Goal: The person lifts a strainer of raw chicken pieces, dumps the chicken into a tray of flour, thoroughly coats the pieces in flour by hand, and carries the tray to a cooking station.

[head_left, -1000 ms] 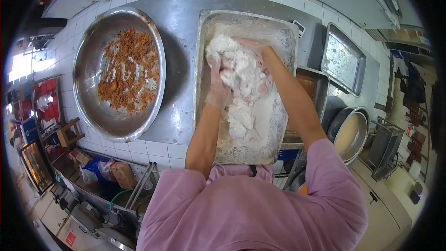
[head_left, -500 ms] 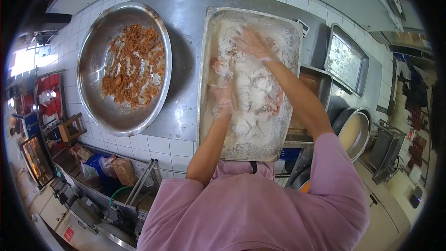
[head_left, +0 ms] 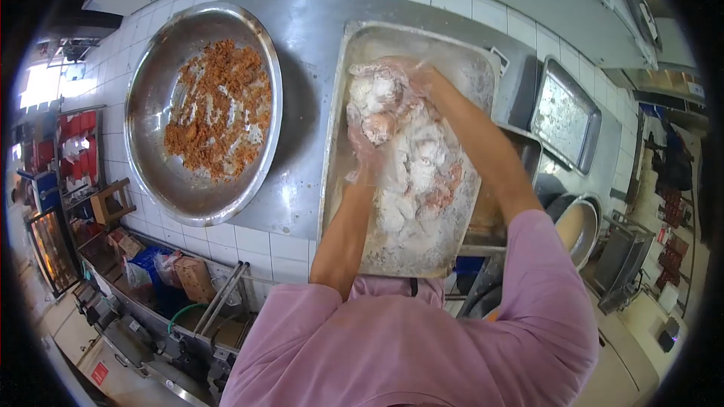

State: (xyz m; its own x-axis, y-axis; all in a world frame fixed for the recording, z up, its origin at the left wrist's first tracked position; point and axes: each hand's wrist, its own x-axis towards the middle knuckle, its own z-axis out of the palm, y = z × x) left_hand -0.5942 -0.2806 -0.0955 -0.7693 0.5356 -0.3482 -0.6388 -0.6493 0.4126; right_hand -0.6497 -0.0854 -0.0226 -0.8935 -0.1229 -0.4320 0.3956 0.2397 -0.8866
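Note:
A deep metal tray (head_left: 336, 181) holds white flour and raw, flour-coated chicken pieces (head_left: 428, 152). Both of my hands wear thin clear plastic gloves. My left hand (head_left: 365, 149) is at the tray's left side, its fingers curled against a heap of floured chicken (head_left: 381, 98). From the far side, my right hand (head_left: 417, 79) closes round the same heap, so the pieces are gathered between the two hands. Flour and the pieces hide most fingertips. More coated pieces lie in the flour nearer to me.
Left of the tray stands a large steel bowl (head_left: 143, 128) with orange-brown crumbly mix (head_left: 222, 105). To the right are a shallow metal tray (head_left: 596, 132), a brown-stained pan (head_left: 490, 215) and a bowl of pale liquid (head_left: 577, 226). A cardboard box (head_left: 200, 279) sits below, left.
My right hand has moved from the tray's far end toward my left hand. My left hand has shifted slightly away from me. Floured pieces are now heaped between them.

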